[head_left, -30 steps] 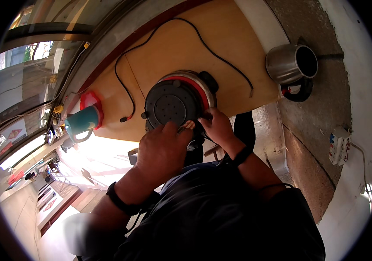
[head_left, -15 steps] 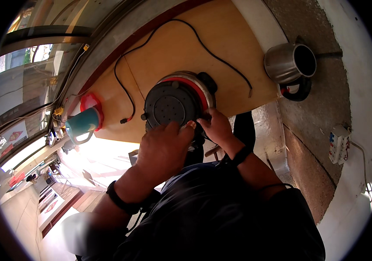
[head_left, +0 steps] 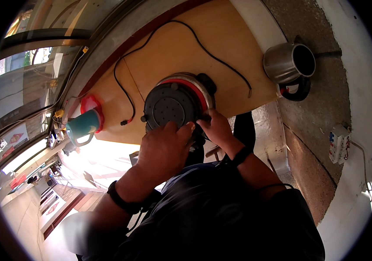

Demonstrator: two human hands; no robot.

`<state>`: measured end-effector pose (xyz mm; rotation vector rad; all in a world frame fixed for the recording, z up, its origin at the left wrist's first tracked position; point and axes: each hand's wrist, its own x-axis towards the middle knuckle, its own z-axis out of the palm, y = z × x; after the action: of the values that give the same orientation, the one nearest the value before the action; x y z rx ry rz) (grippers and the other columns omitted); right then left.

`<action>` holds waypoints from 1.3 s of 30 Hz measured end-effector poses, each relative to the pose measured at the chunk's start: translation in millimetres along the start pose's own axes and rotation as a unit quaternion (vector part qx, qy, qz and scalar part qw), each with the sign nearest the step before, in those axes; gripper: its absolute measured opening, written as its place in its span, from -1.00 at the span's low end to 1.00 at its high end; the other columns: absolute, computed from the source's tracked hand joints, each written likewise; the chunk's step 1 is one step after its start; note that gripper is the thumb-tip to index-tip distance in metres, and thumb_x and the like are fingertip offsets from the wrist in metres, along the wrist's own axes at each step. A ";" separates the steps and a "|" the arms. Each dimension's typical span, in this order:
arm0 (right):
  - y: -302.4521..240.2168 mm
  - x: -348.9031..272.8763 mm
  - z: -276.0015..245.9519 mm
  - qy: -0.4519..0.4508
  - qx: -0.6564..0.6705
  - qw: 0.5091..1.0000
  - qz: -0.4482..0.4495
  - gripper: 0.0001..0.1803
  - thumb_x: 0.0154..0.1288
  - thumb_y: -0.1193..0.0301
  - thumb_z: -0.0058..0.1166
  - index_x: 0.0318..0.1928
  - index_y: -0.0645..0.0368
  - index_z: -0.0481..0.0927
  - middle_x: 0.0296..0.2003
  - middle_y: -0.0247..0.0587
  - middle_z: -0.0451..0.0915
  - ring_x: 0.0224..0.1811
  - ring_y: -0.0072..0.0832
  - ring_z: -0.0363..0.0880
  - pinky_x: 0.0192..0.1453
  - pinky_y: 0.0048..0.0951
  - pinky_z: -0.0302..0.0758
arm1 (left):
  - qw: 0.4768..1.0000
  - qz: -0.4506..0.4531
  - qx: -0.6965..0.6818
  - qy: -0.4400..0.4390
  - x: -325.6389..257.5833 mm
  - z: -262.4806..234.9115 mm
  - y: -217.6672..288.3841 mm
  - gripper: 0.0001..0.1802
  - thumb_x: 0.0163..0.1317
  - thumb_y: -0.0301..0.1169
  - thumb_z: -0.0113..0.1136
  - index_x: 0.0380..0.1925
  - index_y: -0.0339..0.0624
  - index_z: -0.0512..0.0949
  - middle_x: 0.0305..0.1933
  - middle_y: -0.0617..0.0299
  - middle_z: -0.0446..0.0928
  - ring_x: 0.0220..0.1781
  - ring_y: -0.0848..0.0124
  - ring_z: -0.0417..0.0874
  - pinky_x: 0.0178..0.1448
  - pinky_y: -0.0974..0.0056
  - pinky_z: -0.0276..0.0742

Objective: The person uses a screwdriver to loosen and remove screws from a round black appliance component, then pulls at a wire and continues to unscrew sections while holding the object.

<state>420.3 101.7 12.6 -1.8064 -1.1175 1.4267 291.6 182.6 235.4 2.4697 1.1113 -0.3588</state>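
A round appliance lies tipped on a wooden tabletop, its dark grey underside facing me, with a red band and a steel rim around it. My left hand presses against the near lower edge of that underside, fingers curled on it. Beside it, my right hand grips the lower right rim. A black power cord runs from the appliance in a loop across the wood. Both wrists wear dark bands.
A steel pot lies on its side on a stone ledge at the right, over a black and red ring. A teal jug with a red lid sits at the table's left edge. A white socket box hangs on the wall.
The appliance has tilted slightly, its underside turning more toward me. My left hand has shifted a little along the lower edge. My right hand stays on the rim.
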 end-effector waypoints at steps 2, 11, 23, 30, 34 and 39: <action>-0.7 0.1 -0.6 -0.001 0.002 1.000 0.002 -0.64 0.28 0.23 0.35 -0.08 0.20 0.58 -0.24 -0.02 0.73 -0.14 -0.02 0.73 -0.05 -0.11 0.63 | 1.000 -0.009 -0.027 0.013 -1.3 -0.1 -1.6 -0.58 0.16 -0.24 0.44 -0.04 -0.14 0.56 -0.35 0.02 0.57 -0.38 0.02 0.70 -0.36 0.02 0.59; -0.5 0.8 -0.4 -0.008 0.022 1.000 0.017 -0.64 0.26 0.25 0.36 -0.08 0.22 0.59 -0.22 -0.01 0.74 -0.11 -0.02 0.73 -0.03 -0.12 0.63 | 0.998 -0.039 -0.050 0.016 1.5 10.4 1.7 -0.58 0.20 -0.15 0.42 -0.14 -0.19 0.50 -0.38 0.06 0.62 -0.45 0.06 0.70 -0.43 0.05 0.58; 2.6 2.0 0.4 -0.006 0.008 1.000 0.004 -0.63 0.26 0.22 0.37 -0.08 0.18 0.59 -0.24 -0.03 0.74 -0.13 -0.03 0.73 -0.06 -0.12 0.63 | 0.998 0.055 -0.015 -0.008 2.1 -0.5 -9.9 -0.56 0.09 -0.41 0.34 0.04 -0.07 0.60 -0.27 0.12 0.54 -0.28 0.13 0.70 -0.27 0.08 0.62; 1.8 2.3 -1.0 -0.019 -0.012 1.000 0.012 -0.61 0.27 0.21 0.36 -0.04 0.20 0.59 -0.22 -0.03 0.73 -0.13 -0.06 0.73 -0.04 -0.13 0.63 | 0.998 0.017 -0.065 0.014 0.0 -12.7 -13.9 -0.59 0.02 -0.39 0.42 -0.08 -0.11 0.59 -0.28 0.05 0.55 -0.29 0.00 0.66 -0.25 0.03 0.61; 2.1 5.2 -2.9 -0.015 -0.002 1.000 -0.005 -0.59 0.26 0.23 0.37 -0.01 0.19 0.59 -0.20 -0.07 0.74 -0.13 -0.13 0.74 -0.03 -0.16 0.63 | 0.992 -0.046 -0.087 0.082 -12.7 -28.4 -27.7 -0.60 0.06 -0.39 0.42 -0.06 -0.11 0.59 -0.25 0.05 0.62 -0.28 0.03 0.71 -0.23 0.06 0.64; -22.1 21.8 -15.1 0.002 -0.066 0.996 -0.066 -0.56 0.22 0.34 0.40 0.05 0.22 0.58 -0.24 -0.15 0.71 -0.27 -0.33 0.74 -0.11 -0.32 0.65 | 0.949 -0.184 -0.168 0.194 -61.1 -18.9 -70.0 -0.63 0.17 -0.46 0.40 -0.05 -0.27 0.51 -0.19 -0.07 0.68 -0.22 0.05 0.78 -0.14 0.11 0.67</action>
<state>430.9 132.3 24.6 -1.7870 -1.3300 1.2991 200.1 193.5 257.9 2.0719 1.6478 0.2168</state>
